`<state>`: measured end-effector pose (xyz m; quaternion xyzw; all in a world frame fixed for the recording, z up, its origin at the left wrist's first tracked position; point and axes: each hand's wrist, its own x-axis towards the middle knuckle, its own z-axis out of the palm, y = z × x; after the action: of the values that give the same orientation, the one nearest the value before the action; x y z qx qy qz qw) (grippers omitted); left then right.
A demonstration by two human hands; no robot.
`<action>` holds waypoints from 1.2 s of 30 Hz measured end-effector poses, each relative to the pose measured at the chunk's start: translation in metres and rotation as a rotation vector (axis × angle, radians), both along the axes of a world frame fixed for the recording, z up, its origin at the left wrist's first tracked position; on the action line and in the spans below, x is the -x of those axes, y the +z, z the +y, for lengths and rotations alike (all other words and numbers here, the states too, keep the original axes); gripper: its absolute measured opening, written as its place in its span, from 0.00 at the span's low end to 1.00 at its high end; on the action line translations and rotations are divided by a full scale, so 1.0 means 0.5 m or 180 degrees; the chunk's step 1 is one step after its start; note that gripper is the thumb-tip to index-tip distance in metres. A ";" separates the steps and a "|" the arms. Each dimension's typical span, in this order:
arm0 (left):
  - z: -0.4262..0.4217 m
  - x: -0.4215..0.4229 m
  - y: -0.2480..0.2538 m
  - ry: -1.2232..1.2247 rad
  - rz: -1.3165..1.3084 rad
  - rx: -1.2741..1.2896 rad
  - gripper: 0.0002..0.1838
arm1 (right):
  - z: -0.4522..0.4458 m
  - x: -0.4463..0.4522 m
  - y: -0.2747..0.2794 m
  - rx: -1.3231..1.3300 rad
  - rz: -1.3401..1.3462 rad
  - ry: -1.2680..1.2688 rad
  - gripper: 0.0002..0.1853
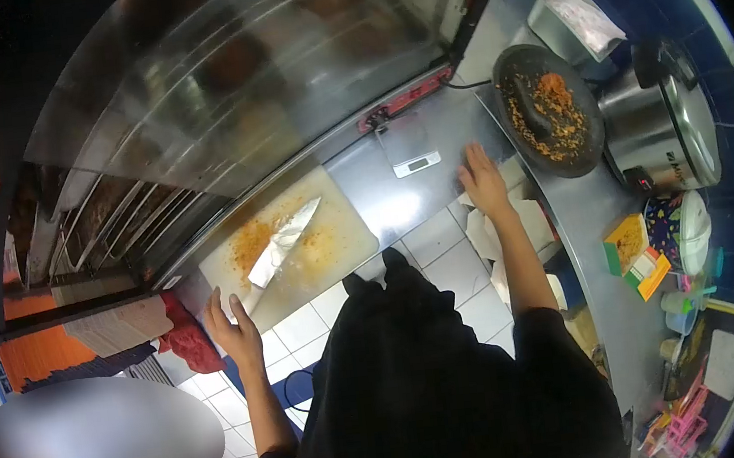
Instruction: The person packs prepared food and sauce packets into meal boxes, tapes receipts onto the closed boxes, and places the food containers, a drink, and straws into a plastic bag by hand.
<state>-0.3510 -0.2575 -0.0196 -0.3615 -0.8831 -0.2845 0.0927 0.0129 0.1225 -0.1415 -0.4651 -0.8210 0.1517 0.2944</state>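
A large knife (284, 245) lies at a slant on a white cutting board (351, 231), over orange-brown crumbs and stains. Beside the board's near-left corner is my left hand (236, 330), close to the knife's handle end. Its fingers are spread, and I see nothing gripped in them; whether they touch the board I cannot tell. My right hand (485, 183) rests with outstretched fingers at the front edge of the steel counter (352, 172), holding nothing. A small white digital scale (417, 165) sits on the counter to the left of that hand.
A dark stone mortar (513, 66) with orange-brown crumbs stands at right, beside a steel pot (656, 131) and metal container (563, 34). A glass-fronted cabinet (252, 71) rises behind the board. A red cloth (189, 337) hangs at left; another person (95, 450) is blurred there.
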 end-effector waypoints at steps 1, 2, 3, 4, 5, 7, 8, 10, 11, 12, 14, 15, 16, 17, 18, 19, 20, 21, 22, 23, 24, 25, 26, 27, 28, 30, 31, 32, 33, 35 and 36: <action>0.019 -0.016 0.017 -0.0031 0.0001 0.0011 0.18 | 0.017 -0.007 -0.036 -0.0671 -0.0757 0.0161 0.25; 0.046 -0.034 0.038 -0.0219 -0.0038 -0.0007 0.18 | 0.029 -0.008 -0.054 -0.1349 -0.1494 0.0312 0.28; 0.075 -0.044 0.064 -0.0421 -0.0047 -0.0028 0.18 | 0.025 0.005 0.009 -0.1349 -0.1447 0.0249 0.28; 0.093 -0.059 0.088 -0.0525 -0.0039 -0.0079 0.17 | 0.012 0.030 0.149 0.0428 -0.2321 0.0591 0.29; 0.098 -0.067 0.092 -0.0499 -0.0009 -0.0142 0.17 | 0.014 0.039 0.243 0.2240 -0.3090 0.0960 0.31; 0.110 -0.089 0.103 -0.0351 -0.0291 -0.0210 0.16 | 0.038 0.022 0.245 0.2399 -0.3091 0.1181 0.29; 0.119 -0.096 0.105 -0.0371 -0.0261 -0.0182 0.16 | 0.068 0.022 0.218 0.2251 -0.2721 0.1108 0.27; 0.141 -0.113 0.101 -0.0414 -0.0459 -0.0294 0.16 | 0.143 0.051 0.149 0.1749 -0.2056 0.0610 0.25; 0.151 -0.125 0.105 -0.0399 -0.0438 -0.0310 0.16 | 0.189 0.063 0.045 0.0518 -0.1378 0.0476 0.25; 0.159 -0.135 0.115 -0.0467 -0.0510 -0.0290 0.16 | 0.230 0.069 -0.045 -0.0699 -0.0656 0.0340 0.24; 0.165 -0.146 0.127 -0.0588 -0.0495 -0.0267 0.16 | 0.275 0.088 -0.076 -0.1324 -0.0702 0.0242 0.24; 0.161 -0.150 0.129 -0.0548 -0.0464 -0.0252 0.16 | 0.282 0.103 -0.087 -0.1909 -0.0779 0.0104 0.23; 0.152 -0.154 0.132 -0.0466 -0.0493 -0.0218 0.15 | 0.271 0.109 -0.055 -0.1879 -0.0742 0.0139 0.23; 0.137 -0.156 0.136 -0.0385 -0.0531 -0.0171 0.15 | 0.243 0.107 0.040 -0.0185 -0.1750 0.0269 0.25; 0.114 -0.150 0.126 -0.0301 -0.0392 -0.0057 0.15 | 0.223 0.109 0.128 0.1512 -0.2695 0.0397 0.26; 0.104 -0.150 0.120 -0.0240 -0.0379 -0.0079 0.15 | 0.205 0.113 0.192 0.1467 -0.2700 0.0449 0.26; 0.084 -0.158 0.118 0.0017 -0.0643 -0.0198 0.15 | 0.167 0.112 0.244 0.1635 -0.2810 0.0547 0.29; 0.065 -0.167 0.117 0.0276 -0.0903 -0.0314 0.15 | 0.132 0.121 0.266 0.1809 -0.2924 0.0646 0.32; 0.059 -0.173 0.110 0.0391 -0.0948 -0.0431 0.15 | 0.114 0.144 0.263 0.1768 -0.2939 0.0723 0.32; 0.054 -0.177 0.105 0.0481 -0.0935 -0.0449 0.15 | 0.094 0.170 0.251 0.1829 -0.2298 0.0587 0.34; 0.056 -0.179 0.100 0.0495 -0.0997 -0.0491 0.15 | 0.079 0.197 0.235 0.1880 -0.1656 0.0457 0.36; 0.063 -0.181 0.096 0.0513 -0.1058 -0.0547 0.15 | 0.065 0.228 0.201 0.1827 -0.1680 0.0550 0.36; 0.080 -0.191 0.106 0.0467 -0.1085 -0.0558 0.14 | 0.046 0.259 0.151 0.1208 -0.1770 0.0230 0.42; 0.090 -0.200 0.113 0.0355 -0.1001 -0.0509 0.15 | 0.026 0.285 0.115 0.0590 -0.1828 -0.0069 0.49; 0.102 -0.211 0.131 0.0234 -0.0911 -0.0442 0.15 | 0.024 0.306 0.085 0.1044 -0.1679 -0.0158 0.60; 0.102 -0.223 0.146 0.0133 -0.0827 -0.0386 0.16 | 0.006 0.298 0.057 0.0760 -0.1443 -0.0082 0.60; 0.093 -0.219 0.149 0.0155 -0.0800 -0.0414 0.16 | -0.001 0.296 0.047 0.0535 -0.1139 -0.0130 0.60; 0.072 -0.211 0.129 0.0252 -0.0750 -0.0524 0.16 | -0.009 0.288 0.043 0.0548 -0.1131 0.0044 0.60; 0.046 -0.199 0.109 0.0435 -0.0913 -0.0617 0.16 | -0.024 0.271 0.045 0.0575 -0.1131 0.0214 0.60; -0.020 -0.159 0.052 0.0761 -0.1287 -0.0930 0.17 | -0.062 0.245 0.062 0.0637 -0.1079 0.0702 0.58; -0.057 -0.131 0.020 0.1055 -0.1481 -0.0927 0.18 | -0.076 0.238 0.046 0.0542 -0.0964 0.0756 0.58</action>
<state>-0.2854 -0.2861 -0.0095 -0.1209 -0.8774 -0.4640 -0.0159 -0.1061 0.0847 -0.1185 -0.4058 -0.8891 0.1825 0.1073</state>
